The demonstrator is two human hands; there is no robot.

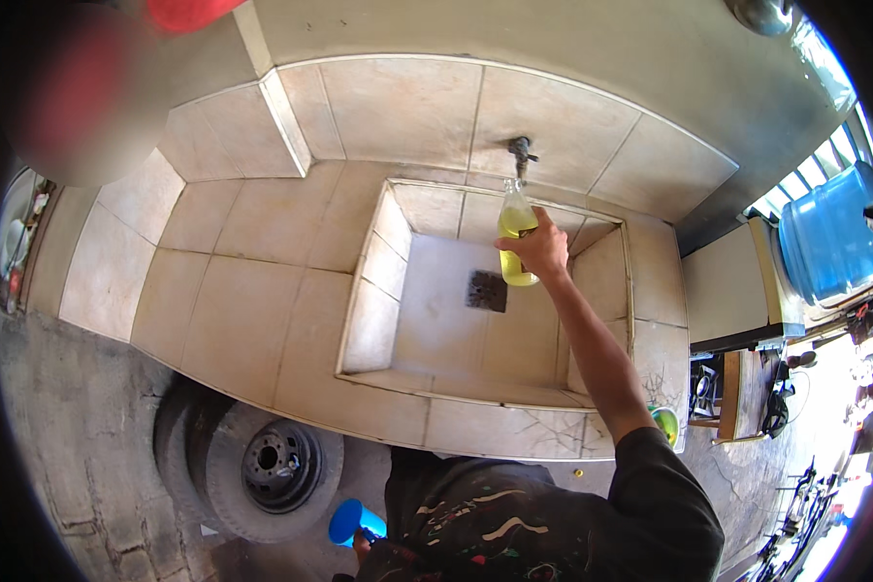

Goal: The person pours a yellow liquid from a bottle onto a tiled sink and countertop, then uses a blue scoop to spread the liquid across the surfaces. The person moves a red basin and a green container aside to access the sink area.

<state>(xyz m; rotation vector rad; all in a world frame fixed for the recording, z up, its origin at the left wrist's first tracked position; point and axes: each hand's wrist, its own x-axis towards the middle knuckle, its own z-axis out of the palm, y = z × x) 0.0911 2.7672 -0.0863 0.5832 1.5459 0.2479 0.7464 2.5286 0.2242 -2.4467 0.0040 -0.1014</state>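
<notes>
Bottle (511,229) up at the back of the sink (371,330), and my right hand (543,246) has it, wrapped round the middle, thumb on the near side, bottom hanging free! Big stuff first: the counter (262,218), tiled all over, so one knock against an edge could crack the bottle if it's glass, and I can't tell that from here. Now the sink, a deep tiled box: wet fingers would be the likeliest cause of a slip, and down it'd go onto that hard bottom. Over on the floor, a tire (320,475) by my left side, where a careless step could trip me. Then the bottle itself, plenty of yellow-green liquid inside: tilt it too far and that could slop out. Blue cup (349,524) next, down low; only a few fingers of my left hand (362,545) show, seemingly closed on it, and with my attention up front it could tip or bump the tire. Last and smallest, the tap (521,151), right above the bottle's mouth, touching or not I can't say: shove upward and the rim might catch; too strong a flow could bring an overflow.
</notes>
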